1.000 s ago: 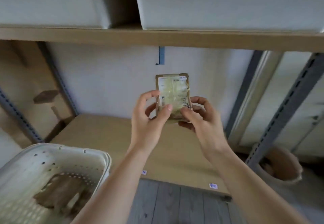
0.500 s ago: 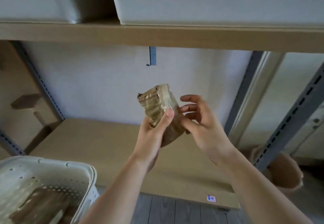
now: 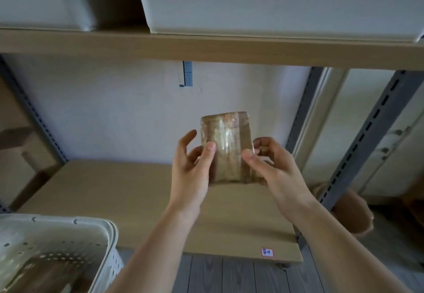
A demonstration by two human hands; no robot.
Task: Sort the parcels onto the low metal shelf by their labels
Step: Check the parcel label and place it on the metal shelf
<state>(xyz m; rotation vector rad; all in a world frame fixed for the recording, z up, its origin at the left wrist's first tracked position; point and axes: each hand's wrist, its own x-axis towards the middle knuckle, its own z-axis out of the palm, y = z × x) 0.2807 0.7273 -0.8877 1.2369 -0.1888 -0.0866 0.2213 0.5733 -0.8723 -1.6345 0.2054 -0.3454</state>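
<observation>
Both hands are holding one small brown parcel [image 3: 226, 148] up at chest height in front of the low shelf [image 3: 128, 191]: the left hand [image 3: 192, 168] is pinching its left edge with the thumb laid across the front and the fingers behind, and the right hand [image 3: 270, 166] is gripping the right edge the same way, thumb forward and fingers curled round the back. A second ago the parcel was facing the camera with its pale printed label; half a second ago it was mid-turn, edge-on; now it is showing a plain taped brown face with no readable label, so the person is turning it over, probably checking every side before choosing a slot. That suggests the sorting decision for this parcel is being made rather than carried out, and placing is still to come. Nearer the camera, at lower left, a white perforated basket [image 3: 75, 228] is sitting with more brown parcels blurred inside, so more parcels are waiting. Just beyond the forearms, a small sticker [image 3: 267, 252] with handwriting too small to read is marking the front edge of the shelf board below the right arm. Further back, grey slotted uprights [image 3: 367, 136] are framing the bay against a white wall, a brown paper sack [image 3: 351, 214] is standing on the floor to the right, and an upper shelf [image 3: 206, 47] is carrying pale boxes.
</observation>
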